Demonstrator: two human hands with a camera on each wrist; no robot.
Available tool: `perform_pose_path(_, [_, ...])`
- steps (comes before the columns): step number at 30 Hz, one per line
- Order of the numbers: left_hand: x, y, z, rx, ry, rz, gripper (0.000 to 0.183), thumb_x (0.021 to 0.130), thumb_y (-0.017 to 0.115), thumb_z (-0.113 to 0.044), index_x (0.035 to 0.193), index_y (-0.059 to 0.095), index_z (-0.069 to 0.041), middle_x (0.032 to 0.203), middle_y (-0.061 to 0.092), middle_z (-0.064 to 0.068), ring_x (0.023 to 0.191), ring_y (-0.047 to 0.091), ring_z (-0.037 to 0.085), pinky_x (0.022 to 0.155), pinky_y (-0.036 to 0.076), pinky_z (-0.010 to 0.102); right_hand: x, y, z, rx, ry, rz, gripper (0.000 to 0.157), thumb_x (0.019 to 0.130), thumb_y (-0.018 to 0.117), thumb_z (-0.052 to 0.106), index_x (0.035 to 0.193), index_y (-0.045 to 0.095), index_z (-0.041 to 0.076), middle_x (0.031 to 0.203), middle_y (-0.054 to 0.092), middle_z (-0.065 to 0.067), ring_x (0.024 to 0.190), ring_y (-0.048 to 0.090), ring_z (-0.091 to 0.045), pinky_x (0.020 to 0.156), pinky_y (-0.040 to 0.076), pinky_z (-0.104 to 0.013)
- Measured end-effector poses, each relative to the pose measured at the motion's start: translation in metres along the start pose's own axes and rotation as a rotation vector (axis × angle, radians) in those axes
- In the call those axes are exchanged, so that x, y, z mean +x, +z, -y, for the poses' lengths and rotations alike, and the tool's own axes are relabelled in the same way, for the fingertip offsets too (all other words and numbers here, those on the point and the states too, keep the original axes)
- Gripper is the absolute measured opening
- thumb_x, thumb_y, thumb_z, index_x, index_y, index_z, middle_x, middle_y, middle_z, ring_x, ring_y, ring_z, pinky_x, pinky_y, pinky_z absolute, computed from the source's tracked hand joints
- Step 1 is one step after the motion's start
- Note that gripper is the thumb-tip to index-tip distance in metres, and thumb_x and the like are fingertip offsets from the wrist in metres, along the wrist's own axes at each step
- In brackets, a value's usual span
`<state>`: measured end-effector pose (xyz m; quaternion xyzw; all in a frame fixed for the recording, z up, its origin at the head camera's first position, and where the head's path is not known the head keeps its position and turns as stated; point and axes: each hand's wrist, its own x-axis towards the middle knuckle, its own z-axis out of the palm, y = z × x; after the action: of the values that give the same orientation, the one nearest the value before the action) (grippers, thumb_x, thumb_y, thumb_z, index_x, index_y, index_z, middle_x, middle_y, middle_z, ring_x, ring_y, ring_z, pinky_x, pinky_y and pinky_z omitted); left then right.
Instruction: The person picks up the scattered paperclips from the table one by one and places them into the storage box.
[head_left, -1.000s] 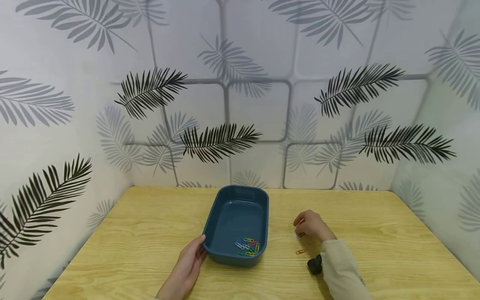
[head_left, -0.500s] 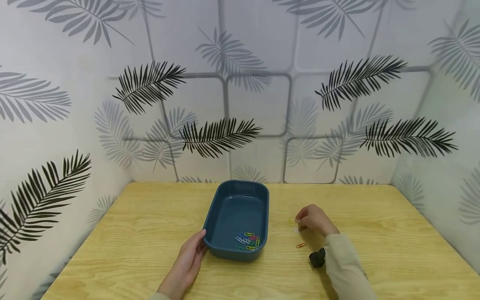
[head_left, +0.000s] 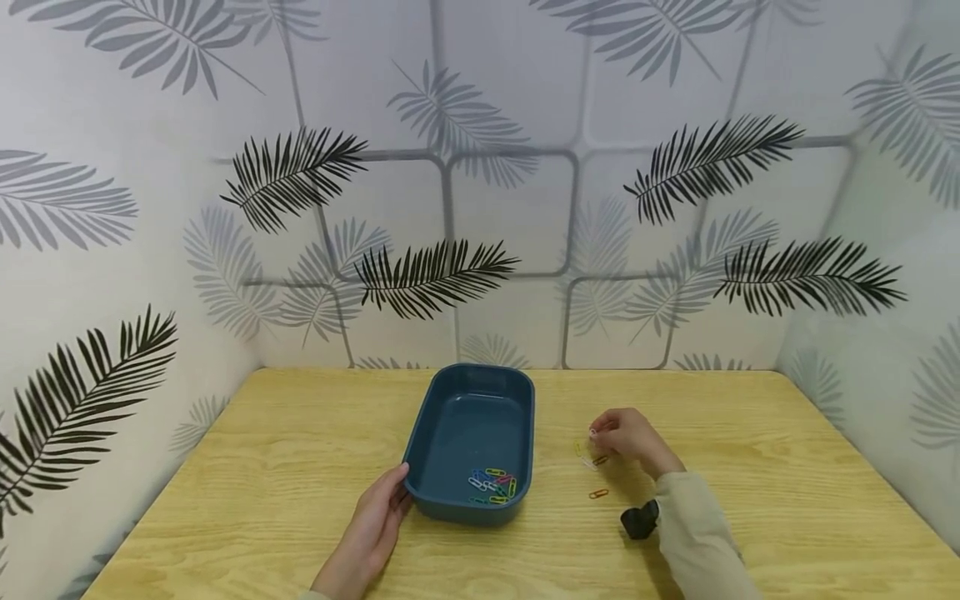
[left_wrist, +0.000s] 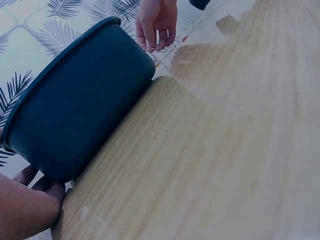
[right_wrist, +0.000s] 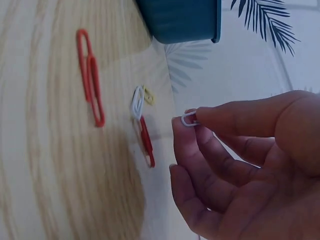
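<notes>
My right hand (head_left: 628, 435) pinches a white paper clip (right_wrist: 189, 119) between thumb and fingertips, just above the table. Below it lie a white paper clip (right_wrist: 137, 102), a yellow one (right_wrist: 148, 95) and a red-orange one (right_wrist: 146, 141). Another red-orange paper clip (head_left: 598, 493) lies apart, closer to the front. A dark blue plastic bin (head_left: 468, 510) stands left of these. My left hand (head_left: 372, 521) holds the bin's near left corner, thumb at the rim and fingers against its side. Several coloured paper clips (head_left: 495, 485) lie in the bin's near end.
The wood-grain table (head_left: 300, 433) runs back to a leaf-patterned wall (head_left: 517, 208), with side walls at left and right. A black wrist camera (head_left: 640, 521) sits at the right sleeve, low over the table.
My right hand has lifted slightly off the small group of clips, with the white paper clip now showing in its fingertips. My left hand and the bin have stayed in place.
</notes>
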<state>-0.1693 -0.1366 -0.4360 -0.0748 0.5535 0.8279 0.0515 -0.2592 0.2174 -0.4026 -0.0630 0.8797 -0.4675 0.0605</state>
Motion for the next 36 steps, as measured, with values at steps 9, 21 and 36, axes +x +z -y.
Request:
perform_pose_path(9, [-0.001,-0.002,0.001,0.011,0.006,0.001,0.059,0.102,0.05,-0.027,0.14,0.033,0.014,0.144,0.039,0.023,0.128,0.039,0.024,0.113,0.026,0.041,-0.001,0.009,0.015,0.039,-0.065,0.031,0.008,0.089,0.062,0.0,0.095,0.063,-0.006,0.085,0.065,-0.009,0.078,0.063,-0.023,0.07,0.054,-0.039])
perform_pose_path(21, [-0.001,-0.003,0.0,0.012,0.005,-0.006,0.059,0.102,0.051,-0.027,0.14,0.033,0.014,0.141,0.041,0.021,0.126,0.041,0.022,0.112,0.027,0.041,-0.007,0.017,0.037,0.038,-0.127,0.041,0.007,0.092,0.06,0.002,0.094,0.066,-0.003,0.09,0.066,-0.009,0.086,0.06,-0.031,0.075,0.052,-0.045])
perform_pose_path(36, [-0.001,0.0,0.0,0.001,0.024,-0.008,0.058,0.101,0.053,-0.026,0.138,0.036,0.015,0.134,0.049,0.017,0.117,0.048,0.016,0.106,0.035,0.035,-0.016,0.036,0.064,0.182,-0.193,0.056,0.01,0.091,0.059,0.003,0.095,0.066,-0.003,0.089,0.065,-0.005,0.087,0.061,-0.024,0.081,0.052,-0.046])
